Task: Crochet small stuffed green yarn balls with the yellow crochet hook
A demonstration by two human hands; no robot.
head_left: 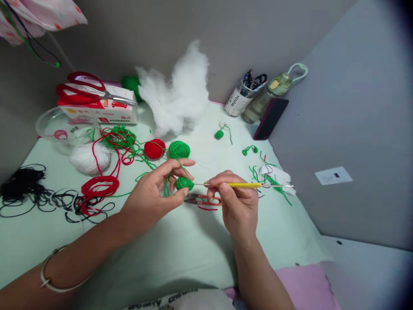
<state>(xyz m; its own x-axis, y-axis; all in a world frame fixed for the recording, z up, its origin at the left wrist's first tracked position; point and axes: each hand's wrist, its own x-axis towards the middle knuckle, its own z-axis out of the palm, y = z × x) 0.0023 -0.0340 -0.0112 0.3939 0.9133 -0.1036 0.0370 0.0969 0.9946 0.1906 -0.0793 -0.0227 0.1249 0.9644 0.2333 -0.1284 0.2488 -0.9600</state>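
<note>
My left hand [155,189] pinches a small green crochet piece [184,184] between thumb and fingers, with green yarn running over its forefinger. My right hand [237,200] grips a yellow-handled crochet hook [245,185] whose metal tip points into the green piece. Small orange thread snips [201,199] lie on the pale green cloth just below both hands. A red yarn ball [155,149] and a green yarn ball [179,149] sit just beyond my left hand.
Loose red, green and black yarn [29,189] spreads at the left, beside a white ball [89,157] and a clear bowl [54,125]. Red scissors [87,91] lie on a box. White stuffing [177,94], a pen jar [240,97], a bottle [267,97] and a phone [270,118] stand behind.
</note>
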